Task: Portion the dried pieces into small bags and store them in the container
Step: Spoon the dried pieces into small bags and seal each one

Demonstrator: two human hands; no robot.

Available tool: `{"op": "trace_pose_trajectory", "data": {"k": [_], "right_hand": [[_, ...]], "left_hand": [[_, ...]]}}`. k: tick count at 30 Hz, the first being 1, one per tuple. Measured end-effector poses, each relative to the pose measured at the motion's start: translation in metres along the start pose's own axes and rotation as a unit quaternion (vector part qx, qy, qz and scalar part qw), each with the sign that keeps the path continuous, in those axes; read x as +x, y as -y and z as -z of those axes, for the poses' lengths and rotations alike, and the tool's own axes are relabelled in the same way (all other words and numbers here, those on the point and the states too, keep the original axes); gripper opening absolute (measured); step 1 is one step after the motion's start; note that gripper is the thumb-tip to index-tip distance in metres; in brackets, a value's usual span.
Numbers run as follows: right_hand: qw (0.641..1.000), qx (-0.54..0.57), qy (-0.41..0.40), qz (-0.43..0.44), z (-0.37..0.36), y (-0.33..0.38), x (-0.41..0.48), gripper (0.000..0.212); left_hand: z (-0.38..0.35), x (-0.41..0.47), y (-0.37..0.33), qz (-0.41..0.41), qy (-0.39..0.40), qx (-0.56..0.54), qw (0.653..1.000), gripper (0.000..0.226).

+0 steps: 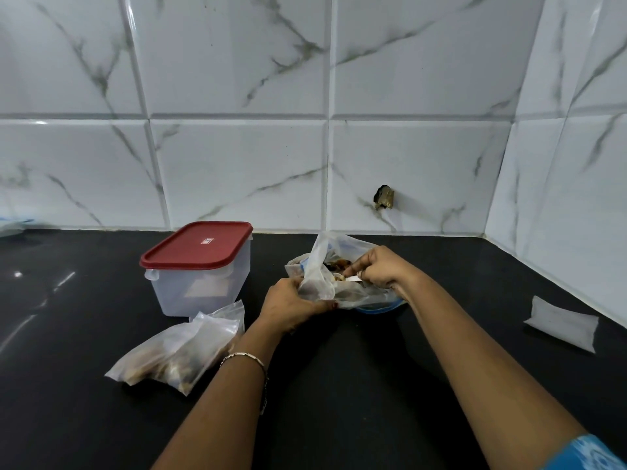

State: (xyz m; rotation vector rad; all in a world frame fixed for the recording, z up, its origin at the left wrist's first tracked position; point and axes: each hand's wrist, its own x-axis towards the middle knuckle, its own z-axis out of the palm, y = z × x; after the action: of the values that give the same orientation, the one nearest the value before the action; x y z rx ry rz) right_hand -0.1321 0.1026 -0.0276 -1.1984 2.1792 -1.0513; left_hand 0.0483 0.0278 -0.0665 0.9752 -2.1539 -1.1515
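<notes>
Bags come first: nearest the person, a filled bag (176, 351) of brown dried pieces lies on its side on the black counter (339, 385), just in front of the container (200, 283) and left of the left forearm, which wears a bracelet (246, 357). Farther in, the left hand (291, 305) grips the near edge of a clear open bag (319, 266), fingers curled round the plastic. The right hand (376, 268) reaches into that bag's mouth from the right, fingers curled on something pale (too small to tell what) among the dried pieces (339, 264). Under the bag a blue rim (380, 307) shows. The container stands left of the hands, its red lid (198, 245) on. A white packet (563, 323) lies well apart at right, near the tiled wall (237, 147).
</notes>
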Motion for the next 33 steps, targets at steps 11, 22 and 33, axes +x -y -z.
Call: {"op": "trace_pose_trajectory", "data": {"k": [11,22,33], "right_hand": [[0.98,0.183,0.001,-0.083,0.0,0.0,-0.003,0.038],[0.957,0.275,-0.014,-0.095,0.019,-0.002,-0.021,0.03],[0.958,0.275,-0.028,-0.076,0.025,-0.003,-0.029,0.028]], "left_hand": [[0.0,-0.001,-0.001,-0.047,-0.032,-0.008,0.998,0.05],[-0.002,0.006,0.007,-0.065,-0.019,0.001,0.998,0.062],[-0.002,0.006,0.005,-0.064,-0.025,0.009,0.998,0.084]]}}
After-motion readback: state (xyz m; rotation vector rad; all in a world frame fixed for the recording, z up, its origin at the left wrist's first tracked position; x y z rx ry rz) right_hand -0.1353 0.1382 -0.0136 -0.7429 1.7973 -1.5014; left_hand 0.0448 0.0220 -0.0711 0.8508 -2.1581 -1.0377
